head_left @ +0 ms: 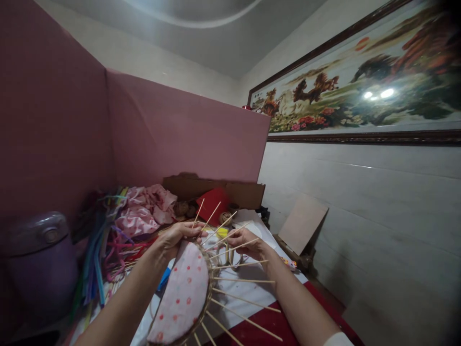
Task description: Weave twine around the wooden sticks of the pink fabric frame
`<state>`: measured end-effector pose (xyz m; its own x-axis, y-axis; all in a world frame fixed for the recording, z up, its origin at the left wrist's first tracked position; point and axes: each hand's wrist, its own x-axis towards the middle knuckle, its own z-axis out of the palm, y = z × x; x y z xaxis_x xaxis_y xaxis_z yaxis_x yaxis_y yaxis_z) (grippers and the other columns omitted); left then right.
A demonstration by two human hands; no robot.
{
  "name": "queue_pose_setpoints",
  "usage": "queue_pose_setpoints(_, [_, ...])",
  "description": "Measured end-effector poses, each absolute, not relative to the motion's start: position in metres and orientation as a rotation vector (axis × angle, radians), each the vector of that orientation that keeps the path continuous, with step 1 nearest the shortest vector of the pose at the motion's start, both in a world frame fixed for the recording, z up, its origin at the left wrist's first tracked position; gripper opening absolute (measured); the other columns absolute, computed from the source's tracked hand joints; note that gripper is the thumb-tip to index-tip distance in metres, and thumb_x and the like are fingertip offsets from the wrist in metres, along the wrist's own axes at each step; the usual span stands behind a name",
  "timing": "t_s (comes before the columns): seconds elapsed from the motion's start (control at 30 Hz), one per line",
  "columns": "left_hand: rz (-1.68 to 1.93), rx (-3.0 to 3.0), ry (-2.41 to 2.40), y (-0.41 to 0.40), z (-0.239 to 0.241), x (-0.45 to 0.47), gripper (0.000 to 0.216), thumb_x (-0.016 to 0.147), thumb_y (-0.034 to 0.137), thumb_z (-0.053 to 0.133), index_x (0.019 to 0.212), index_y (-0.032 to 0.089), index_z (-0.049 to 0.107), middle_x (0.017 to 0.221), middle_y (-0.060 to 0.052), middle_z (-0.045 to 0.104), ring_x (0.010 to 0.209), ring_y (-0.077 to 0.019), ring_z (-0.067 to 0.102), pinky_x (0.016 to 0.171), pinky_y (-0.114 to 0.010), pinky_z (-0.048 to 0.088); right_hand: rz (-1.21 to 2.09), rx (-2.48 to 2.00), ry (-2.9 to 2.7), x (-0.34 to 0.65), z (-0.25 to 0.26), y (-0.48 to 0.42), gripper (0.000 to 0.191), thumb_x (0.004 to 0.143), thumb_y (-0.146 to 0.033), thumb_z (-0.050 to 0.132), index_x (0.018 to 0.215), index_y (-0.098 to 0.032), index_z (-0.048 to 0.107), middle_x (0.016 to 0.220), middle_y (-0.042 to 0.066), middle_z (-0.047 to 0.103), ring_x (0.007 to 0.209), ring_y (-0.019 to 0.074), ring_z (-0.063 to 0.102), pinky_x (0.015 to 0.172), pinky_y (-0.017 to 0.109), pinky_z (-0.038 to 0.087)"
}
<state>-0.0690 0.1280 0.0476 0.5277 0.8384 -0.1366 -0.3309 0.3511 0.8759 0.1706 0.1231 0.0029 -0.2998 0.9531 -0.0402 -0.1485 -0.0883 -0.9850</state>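
A half-round piece (185, 288) faced with pale cloth with red and pink dots hangs in front of me. Thin wooden sticks (245, 280) fan out from its curved rim, which is wound with brown cord. My left hand (185, 234) is closed on the top end of this piece, near the first sticks. Among the upper sticks, my right hand (248, 243) is closed in a pinch; what its fingertips hold is too small to make out, perhaps cord. Behind the sticks, a pair of scissors (229, 253) lies partly hidden on the white sheet.
Crumpled pink cloth (144, 209) and coloured strips (96, 254) heap up at left, beside a purple appliance (43, 269). Farther back are a red piece (213, 204), a twine ball (225, 218) and cardboard (237, 193). A board (303, 223) leans against the right wall.
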Motion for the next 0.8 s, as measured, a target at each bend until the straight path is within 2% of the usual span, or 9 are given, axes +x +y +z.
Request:
queue_pose_setpoints(0.17, [0.818,0.946,0.628,0.13,0.047,-0.071,0.021,0.064,-0.002,0.063,0.083,0.007,0.066,0.069,-0.007,0.069,0.05,-0.0098,0.061,0.048,-0.017,0.047,1.61,-1.056,-1.39,0.165,-0.002,0.12,0.026,0.057,-0.03,0.079,0.067,-0.011,0.064,0.043,-0.008,0.047,0.034,0.0006,0.027,0.034,0.016,0.013])
queue_pose_setpoints(0.43, [0.84,0.945,0.655,0.135,0.041,-0.068,0.016,0.069,0.003,0.065,0.083,0.009,0.063,0.069,-0.007,0.069,0.05,-0.0099,0.062,0.045,-0.015,0.046,1.647,-1.073,-1.463,0.168,-0.007,0.122,0.029,0.053,-0.03,0.08,0.061,-0.013,0.058,0.043,-0.01,0.042,0.035,0.0005,0.025,0.035,0.016,0.011])
queue_pose_setpoints(0.8, [0.817,0.931,0.675,0.137,0.038,-0.068,0.013,0.07,0.006,0.065,0.082,0.009,0.061,0.068,-0.005,0.068,0.049,-0.0097,0.061,0.044,-0.016,0.045,1.553,-0.954,-1.426,0.177,-0.006,0.127,0.03,0.059,-0.034,0.079,0.065,-0.011,0.06,0.047,-0.007,0.043,0.037,0.0017,0.026,0.037,0.019,0.014])
